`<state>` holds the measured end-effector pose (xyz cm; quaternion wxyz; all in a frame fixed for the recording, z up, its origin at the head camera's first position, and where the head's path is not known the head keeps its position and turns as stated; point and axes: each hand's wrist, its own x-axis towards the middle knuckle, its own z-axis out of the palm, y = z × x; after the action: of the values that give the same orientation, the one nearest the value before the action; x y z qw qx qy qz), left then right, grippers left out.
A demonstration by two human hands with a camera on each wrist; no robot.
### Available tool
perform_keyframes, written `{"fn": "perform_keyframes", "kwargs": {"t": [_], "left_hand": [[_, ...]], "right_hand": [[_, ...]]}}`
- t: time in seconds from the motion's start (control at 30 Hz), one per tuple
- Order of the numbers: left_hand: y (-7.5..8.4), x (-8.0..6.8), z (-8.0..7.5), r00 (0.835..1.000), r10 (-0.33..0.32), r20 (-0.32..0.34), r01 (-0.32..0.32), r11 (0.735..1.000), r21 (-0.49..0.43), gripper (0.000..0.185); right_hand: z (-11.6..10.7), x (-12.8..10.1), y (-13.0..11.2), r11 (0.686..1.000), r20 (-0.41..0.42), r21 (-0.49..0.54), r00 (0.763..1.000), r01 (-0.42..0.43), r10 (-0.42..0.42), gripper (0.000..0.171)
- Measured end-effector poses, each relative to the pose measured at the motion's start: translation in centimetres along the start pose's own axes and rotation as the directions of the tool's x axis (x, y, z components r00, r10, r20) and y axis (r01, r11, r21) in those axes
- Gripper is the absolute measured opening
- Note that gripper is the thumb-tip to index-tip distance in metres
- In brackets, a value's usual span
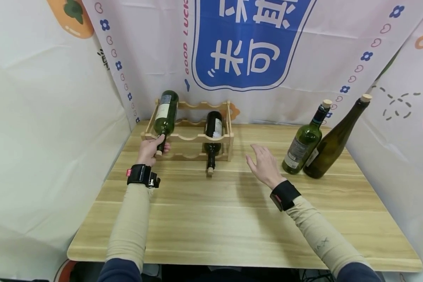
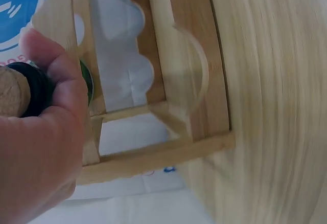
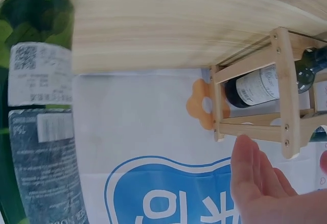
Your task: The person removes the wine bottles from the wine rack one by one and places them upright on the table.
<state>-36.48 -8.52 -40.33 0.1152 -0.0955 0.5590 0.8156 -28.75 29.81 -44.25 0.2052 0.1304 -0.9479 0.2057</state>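
Observation:
My left hand (image 1: 149,151) grips the neck of a green wine bottle (image 1: 165,117) at the left end of a wooden wine rack (image 1: 188,138). The bottle lies along the rack's upper tier, its neck toward me. In the left wrist view its cork (image 2: 13,92) pokes out past the thumb and fingers. A dark wine bottle (image 1: 212,147) lies on the lower tier at the right end, neck forward. My right hand (image 1: 266,166) hovers over the table between the rack and two standing bottles, fingers straight and holding nothing.
A corked green bottle (image 1: 300,147) and a taller olive-brown bottle (image 1: 333,143) stand side by side at the right of the wooden table (image 1: 211,223). Printed white cloth (image 1: 162,47) hangs behind the rack and along both sides.

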Motion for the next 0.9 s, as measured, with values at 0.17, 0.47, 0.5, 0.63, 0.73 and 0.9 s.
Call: {"fn": "perform_keyframes", "kwargs": {"t": [0.17,0.47,0.5,0.63,0.73,0.9], "left_hand": [[-0.3,0.9,0.2,1.000,-0.013,0.000,0.013,0.996,-0.084,0.023],[-0.6,0.8,0.6,0.999,-0.041,-0.015,0.039,0.993,-0.116,0.022],[-0.6,0.7,0.6,0.999,-0.040,-0.012,0.038,0.992,-0.121,0.022],[-0.2,0.2,1.1,1.000,-0.020,0.012,0.021,0.991,-0.135,0.028],[0.1,-0.2,1.6,0.999,-0.021,0.026,0.025,0.989,-0.147,0.035],[0.1,-0.9,2.5,0.998,-0.029,0.062,0.039,0.986,-0.162,0.047]], "right_hand": [[-0.2,1.0,-1.1,0.986,0.075,0.131,0.993,-0.100,0.090,0.047],[-0.1,2.7,-2.9,0.938,0.160,0.297,0.978,-0.180,0.137,0.044],[-0.1,2.9,-3.1,0.934,0.164,0.307,0.977,-0.184,0.139,0.044],[0.0,3.6,-3.6,0.923,0.165,0.333,0.976,-0.193,0.145,0.044],[0.1,4.2,-4.0,0.914,0.169,0.354,0.975,-0.197,0.145,0.044],[0.1,5.3,-4.6,0.894,0.188,0.394,0.971,-0.213,0.148,0.044]]}}
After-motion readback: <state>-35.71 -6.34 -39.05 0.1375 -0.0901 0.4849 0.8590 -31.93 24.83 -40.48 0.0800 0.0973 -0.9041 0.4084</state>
